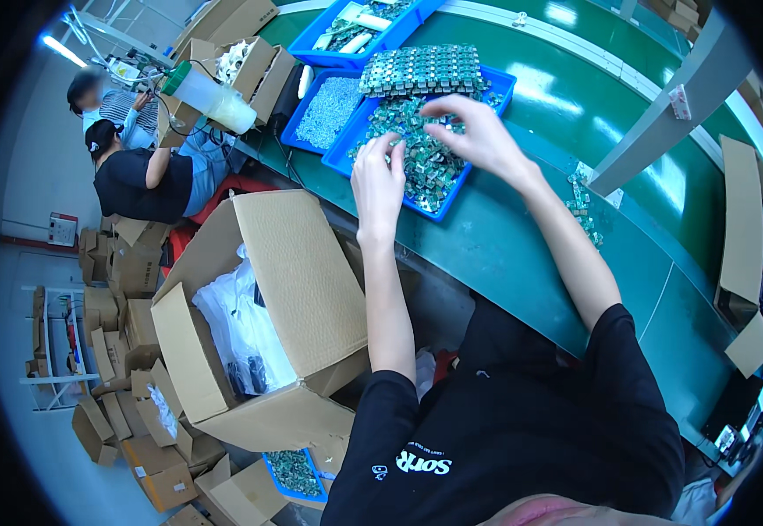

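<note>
A blue tray [462,186] on the green bench holds a heap of small green circuit boards [422,167]. My left hand [378,178] is over the tray's left side, fingers bent and close to the thumb; anything between them is too small to make out. Above the heap's right part, my right hand [478,133] has its thumb and fingers apart, with nothing visible between them. Stacked panels of joined green boards [421,70] lie across the tray's far end, just beyond my right hand.
Left of the tray stands a blue bin of small clear pieces [329,112]; another blue bin [385,39] is behind. Loose boards [582,210] lie beside a grey post [662,110]. A large open carton [298,280] stands at my left. Two people [149,171] are farther left.
</note>
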Demonstrator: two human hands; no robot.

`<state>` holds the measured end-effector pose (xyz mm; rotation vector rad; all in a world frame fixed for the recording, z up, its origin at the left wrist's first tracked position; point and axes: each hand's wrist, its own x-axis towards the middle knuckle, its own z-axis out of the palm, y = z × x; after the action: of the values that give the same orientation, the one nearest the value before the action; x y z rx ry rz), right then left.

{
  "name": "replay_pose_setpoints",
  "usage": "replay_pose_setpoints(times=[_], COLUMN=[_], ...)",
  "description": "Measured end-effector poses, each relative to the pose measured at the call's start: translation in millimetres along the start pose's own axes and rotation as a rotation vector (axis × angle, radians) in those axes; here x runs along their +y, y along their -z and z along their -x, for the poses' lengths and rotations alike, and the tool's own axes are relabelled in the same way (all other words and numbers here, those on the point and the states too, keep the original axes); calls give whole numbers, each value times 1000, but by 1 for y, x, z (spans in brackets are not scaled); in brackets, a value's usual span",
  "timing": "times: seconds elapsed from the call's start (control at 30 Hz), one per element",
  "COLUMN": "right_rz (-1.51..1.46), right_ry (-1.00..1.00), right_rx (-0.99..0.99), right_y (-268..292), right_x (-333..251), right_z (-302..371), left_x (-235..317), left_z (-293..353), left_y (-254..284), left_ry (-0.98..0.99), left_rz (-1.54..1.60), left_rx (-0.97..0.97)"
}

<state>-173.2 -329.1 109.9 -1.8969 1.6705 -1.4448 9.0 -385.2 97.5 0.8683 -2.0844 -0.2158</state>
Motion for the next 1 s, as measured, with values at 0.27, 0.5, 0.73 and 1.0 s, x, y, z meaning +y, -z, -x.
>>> replay_pose_setpoints(times=[0.27, 0.5, 0.73, 1.0], right_rz=[403, 657, 634, 502], right_ry=[33, -168, -145, -248], right_rx=[40, -338, -327, -180], right_y=[25, 19, 19, 36], right_x=[109, 104, 76, 46], right_z=[-97, -116, -111, -98], left_x=[0, -7, -15, -8], left_z=[15, 15, 21, 4], left_y=[-30, -22, -22, -19], left_ry=[260, 317, 385, 399], left_rz=[141, 474, 607, 655], left_rx=[-88, 72, 102, 111])
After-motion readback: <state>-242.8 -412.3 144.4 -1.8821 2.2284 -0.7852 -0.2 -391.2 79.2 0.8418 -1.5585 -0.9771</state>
